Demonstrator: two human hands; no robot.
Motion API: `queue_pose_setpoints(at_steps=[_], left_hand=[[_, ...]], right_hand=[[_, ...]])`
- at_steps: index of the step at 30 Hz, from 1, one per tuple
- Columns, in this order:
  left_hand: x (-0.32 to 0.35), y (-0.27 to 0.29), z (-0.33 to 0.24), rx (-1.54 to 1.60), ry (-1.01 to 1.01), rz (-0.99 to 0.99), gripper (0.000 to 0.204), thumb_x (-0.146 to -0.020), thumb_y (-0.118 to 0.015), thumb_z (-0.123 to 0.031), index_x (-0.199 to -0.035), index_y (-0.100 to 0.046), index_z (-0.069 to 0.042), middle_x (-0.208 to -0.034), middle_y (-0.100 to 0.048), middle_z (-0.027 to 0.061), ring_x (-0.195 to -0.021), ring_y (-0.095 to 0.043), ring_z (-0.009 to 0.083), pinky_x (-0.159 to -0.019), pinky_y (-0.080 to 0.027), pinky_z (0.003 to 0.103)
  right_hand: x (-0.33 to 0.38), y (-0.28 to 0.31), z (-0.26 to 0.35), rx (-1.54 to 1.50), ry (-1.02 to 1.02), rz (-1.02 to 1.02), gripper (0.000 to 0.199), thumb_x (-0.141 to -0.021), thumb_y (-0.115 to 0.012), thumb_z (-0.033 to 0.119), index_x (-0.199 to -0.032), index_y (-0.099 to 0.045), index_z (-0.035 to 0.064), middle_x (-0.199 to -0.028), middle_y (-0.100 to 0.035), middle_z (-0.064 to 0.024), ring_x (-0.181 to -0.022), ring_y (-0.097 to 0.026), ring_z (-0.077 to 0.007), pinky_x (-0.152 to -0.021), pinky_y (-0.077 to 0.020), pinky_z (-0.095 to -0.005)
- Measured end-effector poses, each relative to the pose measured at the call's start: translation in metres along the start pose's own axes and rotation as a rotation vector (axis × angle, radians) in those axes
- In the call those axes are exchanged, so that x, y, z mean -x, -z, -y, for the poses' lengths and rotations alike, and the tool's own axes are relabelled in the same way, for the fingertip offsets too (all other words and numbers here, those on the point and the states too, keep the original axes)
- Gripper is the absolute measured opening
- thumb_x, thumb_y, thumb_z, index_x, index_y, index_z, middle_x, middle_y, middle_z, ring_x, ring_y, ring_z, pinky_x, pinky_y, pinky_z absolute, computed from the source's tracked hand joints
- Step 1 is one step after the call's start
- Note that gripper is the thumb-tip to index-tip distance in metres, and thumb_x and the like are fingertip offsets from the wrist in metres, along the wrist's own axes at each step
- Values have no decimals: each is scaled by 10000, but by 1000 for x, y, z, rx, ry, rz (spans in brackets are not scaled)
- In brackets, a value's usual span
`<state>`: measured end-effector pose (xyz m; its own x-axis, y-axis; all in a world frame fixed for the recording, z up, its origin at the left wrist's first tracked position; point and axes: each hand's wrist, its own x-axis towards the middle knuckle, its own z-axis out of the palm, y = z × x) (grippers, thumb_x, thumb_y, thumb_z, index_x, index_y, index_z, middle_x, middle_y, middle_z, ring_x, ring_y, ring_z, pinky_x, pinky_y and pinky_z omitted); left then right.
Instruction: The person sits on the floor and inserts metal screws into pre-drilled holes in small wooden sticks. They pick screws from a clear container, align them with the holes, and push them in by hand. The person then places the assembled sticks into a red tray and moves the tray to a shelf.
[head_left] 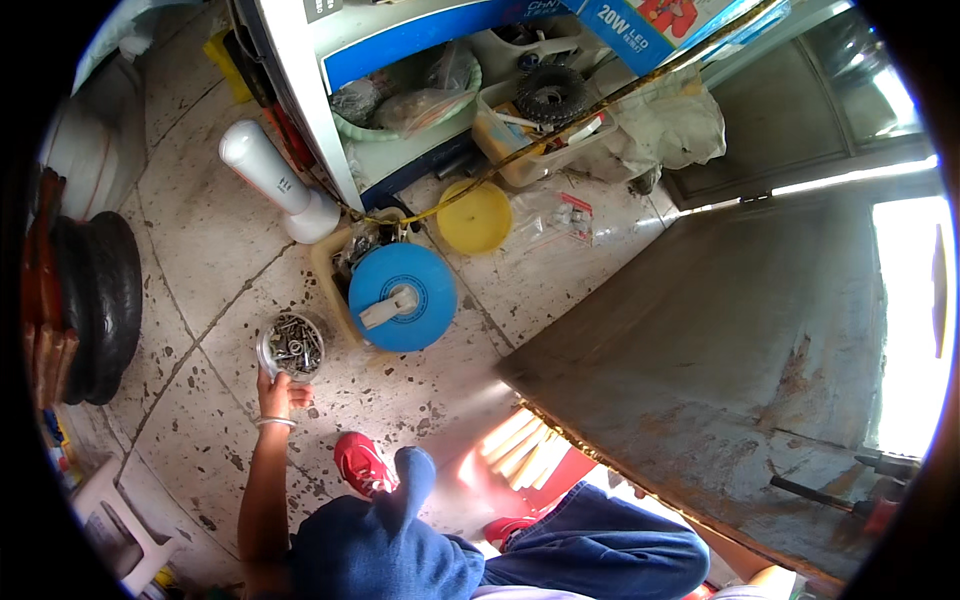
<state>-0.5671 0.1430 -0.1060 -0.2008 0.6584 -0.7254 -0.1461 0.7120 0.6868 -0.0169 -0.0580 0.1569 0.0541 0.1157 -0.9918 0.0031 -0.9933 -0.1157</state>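
Note:
At the near side of a small clear round tub [263,352], my left hand [278,394] has its fingers closed on the lower edge, and a light bangle circles the wrist. Loose metal screws, nuts and washers [297,343] fill the tub, which is at or just above the floor; the gap cannot be judged. Just right of it, a blue round lid or reel with a white handle [425,300] lies over a tan box [328,262] holding small metal parts. A strip of my right arm [735,560] shows by the table edge; that hand is out of sight.
A grey metal tabletop [680,330] fills the right side. Ahead are a yellow round dish [474,217], a white bottle-shaped object [262,165] and a shelf unit [330,110]. Black tires [105,300] stand left, near a white plastic stool [125,530].

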Motion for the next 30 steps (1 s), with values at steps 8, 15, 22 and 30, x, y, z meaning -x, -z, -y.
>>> queue_pose_setpoints(at_steps=[8,15,22,30], left_hand=[[0,-6,-3,29,-16,42,477,-855,-471,-140,-1311,-330,-134,-660,-648,178,-446,-613,218,-387,-521,317],[12,-1,-5,-12,-42,21,480,-826,-444,-70,-1297,-360,-105,-650,-632,172,-421,-598,215,-357,-505,294],[66,-42,-45,1,-143,143,520,-823,-416,-34,-1333,-326,-75,-758,-633,186,-469,-623,217,-354,-511,282],[120,-124,-173,-36,-340,467,677,-792,-458,-88,-1430,-241,-28,-918,-638,207,-481,-623,204,-321,-497,266]], right_hand=[[-32,-190,106,-92,637,167,122,-953,-486,135,-893,-562,59,-692,-543,-7,-586,-504,-82,-544,-401,-222],[-91,-265,330,-835,1370,-27,104,-947,-503,158,-958,-525,57,-738,-497,11,-625,-460,-55,-531,-374,-218],[-132,-247,382,-696,1393,16,506,-928,-556,233,-1319,-350,-15,-1042,-557,-105,-796,-596,-151,-706,-517,-300],[-151,-231,207,-283,1154,-157,282,-931,-524,100,-1194,-478,7,-883,-593,-62,-702,-547,-87,-615,-479,-229]])
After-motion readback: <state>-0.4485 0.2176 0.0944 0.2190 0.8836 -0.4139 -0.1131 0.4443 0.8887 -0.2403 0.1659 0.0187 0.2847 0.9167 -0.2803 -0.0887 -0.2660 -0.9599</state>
